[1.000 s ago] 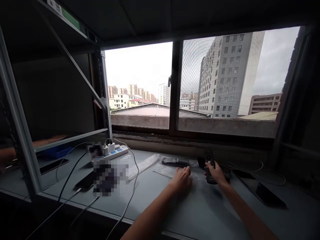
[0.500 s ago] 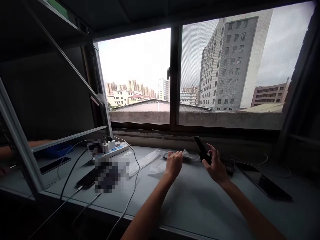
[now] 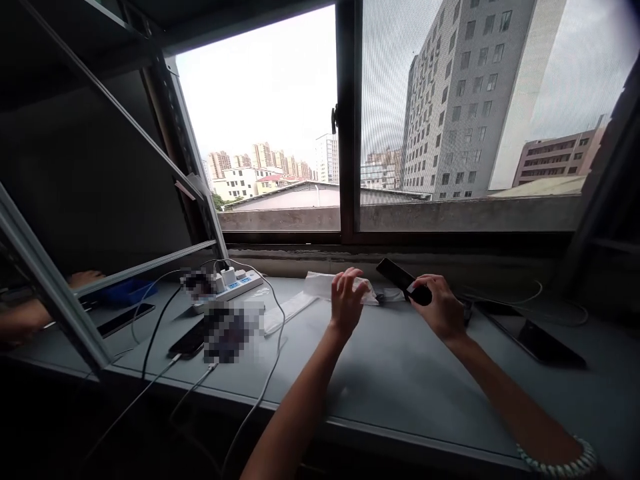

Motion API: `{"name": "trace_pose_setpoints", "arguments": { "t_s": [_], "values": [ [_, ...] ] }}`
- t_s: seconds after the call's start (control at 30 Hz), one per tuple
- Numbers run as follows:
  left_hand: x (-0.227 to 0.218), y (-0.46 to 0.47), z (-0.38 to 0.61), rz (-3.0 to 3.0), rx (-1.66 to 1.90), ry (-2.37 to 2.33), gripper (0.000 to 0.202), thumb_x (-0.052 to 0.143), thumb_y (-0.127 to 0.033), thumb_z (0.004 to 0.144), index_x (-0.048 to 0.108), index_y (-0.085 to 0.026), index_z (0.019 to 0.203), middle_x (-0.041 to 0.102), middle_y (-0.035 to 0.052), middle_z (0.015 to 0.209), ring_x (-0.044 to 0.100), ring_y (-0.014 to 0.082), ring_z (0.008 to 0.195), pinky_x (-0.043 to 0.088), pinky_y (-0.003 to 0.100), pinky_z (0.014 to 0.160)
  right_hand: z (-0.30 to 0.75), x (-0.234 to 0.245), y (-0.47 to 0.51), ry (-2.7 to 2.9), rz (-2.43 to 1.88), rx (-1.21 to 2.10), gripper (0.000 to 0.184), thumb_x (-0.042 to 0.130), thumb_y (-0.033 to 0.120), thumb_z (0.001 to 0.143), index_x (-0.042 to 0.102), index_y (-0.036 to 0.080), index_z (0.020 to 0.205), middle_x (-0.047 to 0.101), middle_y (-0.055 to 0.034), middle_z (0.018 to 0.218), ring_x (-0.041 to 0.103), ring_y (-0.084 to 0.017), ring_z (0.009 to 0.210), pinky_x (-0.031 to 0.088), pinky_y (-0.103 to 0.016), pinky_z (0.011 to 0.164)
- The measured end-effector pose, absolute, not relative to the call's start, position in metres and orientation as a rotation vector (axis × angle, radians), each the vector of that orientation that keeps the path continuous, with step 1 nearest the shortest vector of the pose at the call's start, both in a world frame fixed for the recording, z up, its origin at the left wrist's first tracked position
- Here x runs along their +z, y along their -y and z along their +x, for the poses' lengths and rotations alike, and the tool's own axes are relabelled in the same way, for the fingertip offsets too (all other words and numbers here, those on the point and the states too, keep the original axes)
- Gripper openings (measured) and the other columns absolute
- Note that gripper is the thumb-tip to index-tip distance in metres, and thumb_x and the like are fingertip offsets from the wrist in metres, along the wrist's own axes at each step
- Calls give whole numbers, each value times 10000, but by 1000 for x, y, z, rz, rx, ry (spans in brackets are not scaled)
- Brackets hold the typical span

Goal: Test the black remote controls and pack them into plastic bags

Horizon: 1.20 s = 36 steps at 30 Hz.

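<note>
My right hand (image 3: 440,308) is closed on a flat black phone-like slab (image 3: 393,275), held at its lower right end and tilted above the table. A small white patch shows on the slab beside my fingertips. My left hand (image 3: 347,300) has its fingers apart and curved, in front of a crumpled clear plastic bag (image 3: 317,285). Whether its fingertips touch the bag I cannot tell. Another plastic sleeve (image 3: 287,315) lies flat to the left. Behind my right hand a dark object on the table is mostly hidden.
At right lies a dark tablet-like device (image 3: 545,343), a white cable (image 3: 530,300) behind it. A power strip (image 3: 240,290), a black phone (image 3: 187,339) and cables are at left, partly pixelated. Beyond the metal shelf frame (image 3: 80,307) are another person's arm (image 3: 25,320) and a blue tray (image 3: 130,291).
My left hand's fingers have spread from a closed pose, and the bag by it now stands up wider. My right hand has tipped the slab flatter. The view has shifted slightly.
</note>
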State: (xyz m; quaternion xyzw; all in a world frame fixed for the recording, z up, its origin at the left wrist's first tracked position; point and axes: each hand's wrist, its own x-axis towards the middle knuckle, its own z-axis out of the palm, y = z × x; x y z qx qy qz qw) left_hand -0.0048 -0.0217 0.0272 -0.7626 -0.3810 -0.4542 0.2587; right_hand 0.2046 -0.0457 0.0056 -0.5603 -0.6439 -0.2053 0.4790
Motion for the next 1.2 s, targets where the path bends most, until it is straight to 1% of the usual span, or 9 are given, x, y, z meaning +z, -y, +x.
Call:
{"name": "trace_pose_setpoints", "arguments": {
  "t_s": [0.13, 0.37, 0.5, 0.6, 0.73, 0.9, 1.03, 1.13, 1.2],
  "values": [
    [13, 20, 8, -2358, -876, 1025, 209, 465, -26, 796, 568, -206, 820, 535, 54, 1184, 435, 186, 1189, 312, 362, 1002, 210, 4, 43, 1523, -1329, -647, 108, 567, 237, 763, 479, 213, 705, 581, -33, 1026, 589, -150, 762, 348, -221, 463],
    [-8, 15, 12, -2710, -482, 1307, 82, 549, -225, 752, 541, -181, 821, 550, 52, 1051, 560, 182, 913, 355, 355, 934, 211, 1, 41, 1498, -1287, -565, 156, 595, 338, 756, 504, 223, 704, 607, -31, 1028, 601, -173, 789, 348, -230, 474],
    [-5, 17, 15, -2701, -498, 1394, 110, 465, -184, 791, 530, -182, 880, 573, 56, 1010, 559, 183, 891, 363, 342, 897, 203, 1, 45, 1585, -1293, -409, 227, 602, 386, 750, 544, 251, 923, 643, -19, 995, 614, -193, 805, 391, -245, 524],
    [-3, 17, 17, -2667, -576, 1446, 199, 437, -140, 798, 515, -175, 978, 607, 54, 986, 562, 190, 906, 354, 351, 906, 202, 1, 46, 1676, -1294, -429, 302, 575, 346, 773, 527, 272, 1063, 641, -17, 1007, 612, -204, 862, 421, -264, 599],
    [-6, 16, 17, -2619, -695, 1409, 307, 513, -173, 782, 504, -191, 1088, 617, 47, 1025, 550, 206, 980, 317, 379, 956, 208, 4, 45, 1669, -1312, -574, 254, 538, 222, 776, 553, 253, 1027, 605, -51, 1055, 576, -227, 956, 423, -321, 749],
    [-5, 14, 16, -2543, -722, 1391, 195, 489, -163, 829, 612, -230, 965, 613, 29, 987, 548, 191, 973, 316, 373, 960, 210, 9, 47, 1548, -1348, -590, 185, 534, 162, 762, 587, 240, 922, 605, -54, 1028, 568, -233, 950, 420, -359, 794],
    [-1, 12, 13, -2481, -794, 1442, 250, 435, -89, 849, 648, -218, 868, 614, 17, 957, 567, 158, 893, 327, 350, 940, 203, 14, 51, 1441, -1305, -427, 231, 588, 279, 765, 603, 224, 990, 645, -69, 1003, 591, -245, 937, 446, -372, 806],
    [2, 10, 11, -2434, -863, 1450, 202, 466, -99, 848, 643, -192, 819, 610, 20, 955, 568, 146, 872, 335, 331, 924, 198, 18, 51, 1343, -1219, -111, 317, 582, 409, 771, 619, 207, 1013, 664, -72, 962, 631, -230, 862, 499, -348, 745],
    [3, 8, 10, -2406, -899, 1450, 150, 495, -120, 845, 628, -179, 810, 606, 23, 970, 569, 144, 864, 338, 328, 920, 196, 20, 49, 1240, -1181, 122, 380, 563, 473, 769, 628, 197, 1022, 648, -89, 1035, 653, -215, 772, 530, -332, 644]
  ]
}}
